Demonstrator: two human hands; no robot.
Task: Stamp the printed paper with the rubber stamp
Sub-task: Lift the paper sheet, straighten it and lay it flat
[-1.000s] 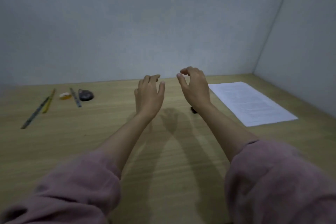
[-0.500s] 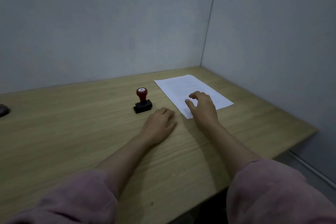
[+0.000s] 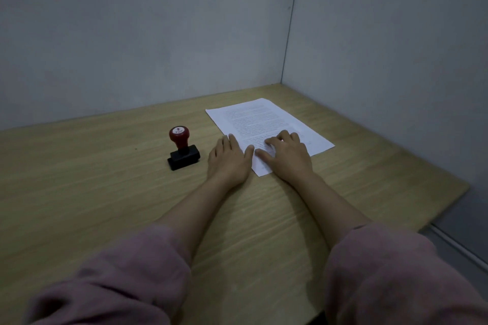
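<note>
A white printed paper (image 3: pixel 260 119) lies flat on the wooden desk (image 3: pixel 105 192), angled toward the far right corner. A rubber stamp (image 3: pixel 182 148) with a red knob handle and a black base stands upright to the left of the paper. My right hand (image 3: pixel 286 157) rests palm down on the paper's near part, fingers spread. My left hand (image 3: pixel 229 161) lies flat on the desk between the stamp and the paper, its thumb touching the paper's left edge. Neither hand holds anything.
Grey partition walls (image 3: pixel 158 34) close the desk at the back and right. The desk's right edge (image 3: pixel 449 206) drops off to the floor. My pink sleeves (image 3: pixel 118 280) fill the bottom of the view.
My view swung right, away from the pens at the left. Both hands came down from the air; the right one slid further onto the paper and the left one reached its edge.
</note>
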